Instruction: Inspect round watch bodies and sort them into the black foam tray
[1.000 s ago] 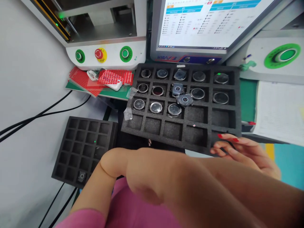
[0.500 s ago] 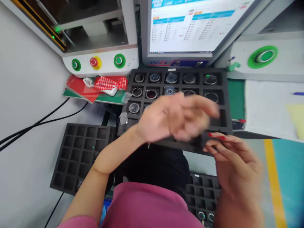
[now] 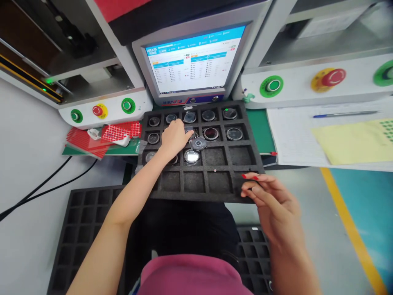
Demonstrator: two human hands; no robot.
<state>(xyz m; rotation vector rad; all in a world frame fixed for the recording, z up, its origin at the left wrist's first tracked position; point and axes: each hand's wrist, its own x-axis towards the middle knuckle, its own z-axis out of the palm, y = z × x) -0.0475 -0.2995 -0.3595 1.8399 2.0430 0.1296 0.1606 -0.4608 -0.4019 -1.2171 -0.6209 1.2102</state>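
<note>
My left hand (image 3: 175, 137) is over the black foam tray (image 3: 216, 201), palm down at the second row of compartments. Its fingers bend downward and their tips are hidden; the thumb shows beside a round watch case (image 3: 198, 143) with its back face up. That case lies tilted across the divider below the thumb. I cannot tell whether the hand grips anything. My right hand (image 3: 276, 200), with red nails, is closed on the tray's near right corner. Round watch cases with glass faces fill the back rows, among them a dark one (image 3: 211, 133) and a shiny one (image 3: 192, 156).
Behind the tray stands a monitor (image 3: 196, 61), between machine panels with green buttons (image 3: 273, 85) and a red stop button (image 3: 334, 77). Red-gridded sheets (image 3: 121, 132) lie left; papers (image 3: 288, 143) and a pen (image 3: 346, 114) lie right. Lower foam trays (image 3: 76, 229) flank my lap.
My left hand has moved from a blurred position above the tray's middle to its back rows. My right hand stays at the near corner. The view has tilted and shifted.
</note>
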